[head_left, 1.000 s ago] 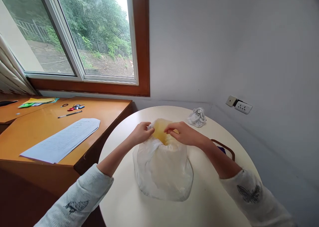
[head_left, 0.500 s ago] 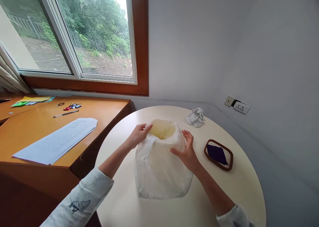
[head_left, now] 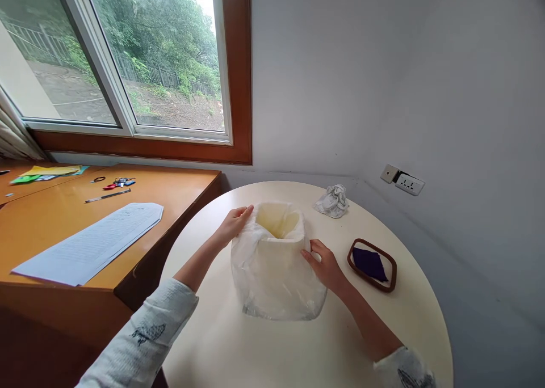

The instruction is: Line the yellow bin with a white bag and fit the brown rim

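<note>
A translucent white plastic bag (head_left: 276, 289) hangs around the outside of a pale yellowish bin (head_left: 276, 220), its upper part folded over the rim. The bin's open top faces up towards me, and the bag hides most of its walls. At the rim's left side my left hand (head_left: 233, 224) pinches the bag between thumb and fingers. My right hand (head_left: 327, 266) grips the bag on the right side, a little below the rim, thumb in front and fingers behind.
The bin stands on a round cream table (head_left: 272, 354). A crumpled white cloth (head_left: 333, 201) lies behind it, and a brown-rimmed tray (head_left: 395, 274) with a dark purple cloth (head_left: 369, 264) lies right. On the left desk (head_left: 187, 186) are papers (head_left: 97, 240), a pen (head_left: 108, 195) and keys (head_left: 123, 182).
My right hand has moved down and closed on the bag from an open pose. My left hand has shifted slightly left and down. The bag's bottom edge sits higher.
</note>
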The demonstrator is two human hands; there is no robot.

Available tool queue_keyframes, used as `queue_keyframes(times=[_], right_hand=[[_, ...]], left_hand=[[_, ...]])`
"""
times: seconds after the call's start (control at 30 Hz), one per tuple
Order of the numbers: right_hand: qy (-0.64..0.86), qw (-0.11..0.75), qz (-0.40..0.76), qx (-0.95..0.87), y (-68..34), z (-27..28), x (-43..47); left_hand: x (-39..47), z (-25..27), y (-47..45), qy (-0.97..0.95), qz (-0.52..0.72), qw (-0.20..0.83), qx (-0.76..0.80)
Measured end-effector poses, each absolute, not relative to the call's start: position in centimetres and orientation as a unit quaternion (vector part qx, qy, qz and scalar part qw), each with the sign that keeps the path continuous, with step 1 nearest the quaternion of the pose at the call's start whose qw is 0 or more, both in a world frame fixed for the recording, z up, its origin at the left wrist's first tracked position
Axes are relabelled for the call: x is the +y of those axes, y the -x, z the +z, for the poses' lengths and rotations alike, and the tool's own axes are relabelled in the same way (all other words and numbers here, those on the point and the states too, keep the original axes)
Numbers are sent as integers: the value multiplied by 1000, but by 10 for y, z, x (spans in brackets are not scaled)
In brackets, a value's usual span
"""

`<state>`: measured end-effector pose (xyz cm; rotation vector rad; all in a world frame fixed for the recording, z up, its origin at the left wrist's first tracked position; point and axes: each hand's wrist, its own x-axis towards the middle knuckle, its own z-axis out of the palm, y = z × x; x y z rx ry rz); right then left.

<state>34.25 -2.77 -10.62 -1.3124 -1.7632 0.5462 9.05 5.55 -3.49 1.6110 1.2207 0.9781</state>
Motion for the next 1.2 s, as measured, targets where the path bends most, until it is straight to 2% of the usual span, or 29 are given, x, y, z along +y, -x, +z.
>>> queue_keyframes(times=[0.17, 0.3, 0.4, 0.5, 0.6, 0.73, 0.97, 1.2], right_hand=[[533, 398, 226, -711, -346, -110, -27], [542, 380, 261, -703, -356, -110, -26], [545, 414, 302, -664, -367, -107, -25], [538, 512, 296, -601, -368, -101, -27], [531, 567, 209, -593, -351, -93, -36], [550, 515, 134, -644, -320, -87, -47], [534, 477, 153, -682, -307, -94, -40], [532, 478, 183, -674, -315, -105, -38]], left_hand=[[64, -42, -89, -651, 399, 399, 508], [62, -41, -84, -631, 466, 323, 530], [50, -38, -78, -613, 515, 273, 533], [34, -37, -77, -645, 466, 307, 522], [23, -40, -81, -689, 398, 349, 494], [23, -46, -92, -696, 420, 349, 466], [35, -34, -96, -684, 451, 354, 451], [37, -37, -97, -658, 415, 447, 442]])
